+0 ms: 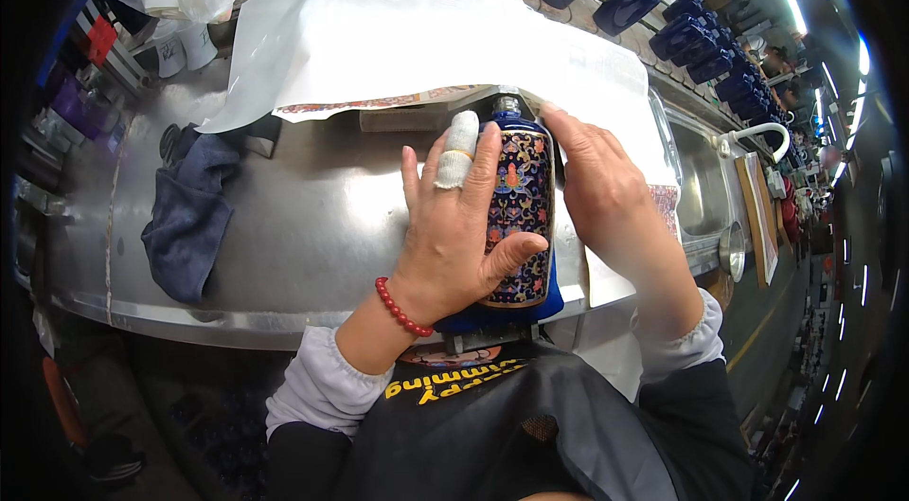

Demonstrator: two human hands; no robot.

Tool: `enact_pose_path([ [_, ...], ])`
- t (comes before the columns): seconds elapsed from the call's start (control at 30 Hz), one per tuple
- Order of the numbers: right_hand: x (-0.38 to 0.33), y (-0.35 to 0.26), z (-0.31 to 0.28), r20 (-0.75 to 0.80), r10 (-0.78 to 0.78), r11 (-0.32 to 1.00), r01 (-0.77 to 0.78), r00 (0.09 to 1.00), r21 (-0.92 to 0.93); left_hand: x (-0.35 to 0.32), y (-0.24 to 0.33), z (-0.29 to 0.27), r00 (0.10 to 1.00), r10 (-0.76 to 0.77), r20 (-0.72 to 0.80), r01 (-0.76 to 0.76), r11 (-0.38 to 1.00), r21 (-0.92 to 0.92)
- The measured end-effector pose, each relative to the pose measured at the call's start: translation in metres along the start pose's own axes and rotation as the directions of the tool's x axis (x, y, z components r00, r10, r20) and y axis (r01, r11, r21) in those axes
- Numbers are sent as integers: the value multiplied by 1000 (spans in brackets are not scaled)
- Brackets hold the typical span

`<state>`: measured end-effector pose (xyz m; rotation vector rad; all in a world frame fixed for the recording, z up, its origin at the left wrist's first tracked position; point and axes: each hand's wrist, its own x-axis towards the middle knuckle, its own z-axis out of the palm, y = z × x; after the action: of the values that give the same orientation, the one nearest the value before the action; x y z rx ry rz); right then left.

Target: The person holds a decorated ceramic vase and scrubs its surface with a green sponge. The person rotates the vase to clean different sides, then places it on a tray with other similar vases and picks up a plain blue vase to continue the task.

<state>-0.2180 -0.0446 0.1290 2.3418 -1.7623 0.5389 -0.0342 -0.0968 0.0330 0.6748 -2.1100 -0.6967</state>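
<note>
Blue decorated bottle [519,207], patterned with coloured flowers on a dark ground, lies on its side at the near edge of the steel desk [312,236], neck pointing away, resting on a blue pad and pressed from both sides.

At the far left a dark blue cloth [189,212] lies crumpled on the desk, well apart from the work. Next comes the left hand [454,236], laid flat over the bottle's left flank with fingers [488,160] spread wide and the thumb hooked across the lower body; one finger is wrapped in white tape, and a red bead bracelet [400,309] sits at the wrist. The right hand [592,174] is laid along the bottle's right side, fingers extended toward the shoulder, held flat rather than gripping.

Behind the bottle a large white sheet [398,46] with a printed border covers the back of the desk; a row of plain dark blue bottles [625,4] stands beyond it, and a sink [701,179] lies to the right.

Smoothing of the patterned wrap is judged best done with even palm pressure outward from the middle, the bottle being kept from rolling.
</note>
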Motion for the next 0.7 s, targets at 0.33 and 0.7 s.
enact_pose_path([
  [0.33, 1, -34, -20, 199, -375, 894, 296, 905, 338, -42, -6, -7, 996, -78, 52, 85, 986, -142],
  [0.7, -29, -27, 25, 65, 572, 542, -436, 818, 718, -48, 3, -2, 998, 6, 69, -10, 998, 58],
])
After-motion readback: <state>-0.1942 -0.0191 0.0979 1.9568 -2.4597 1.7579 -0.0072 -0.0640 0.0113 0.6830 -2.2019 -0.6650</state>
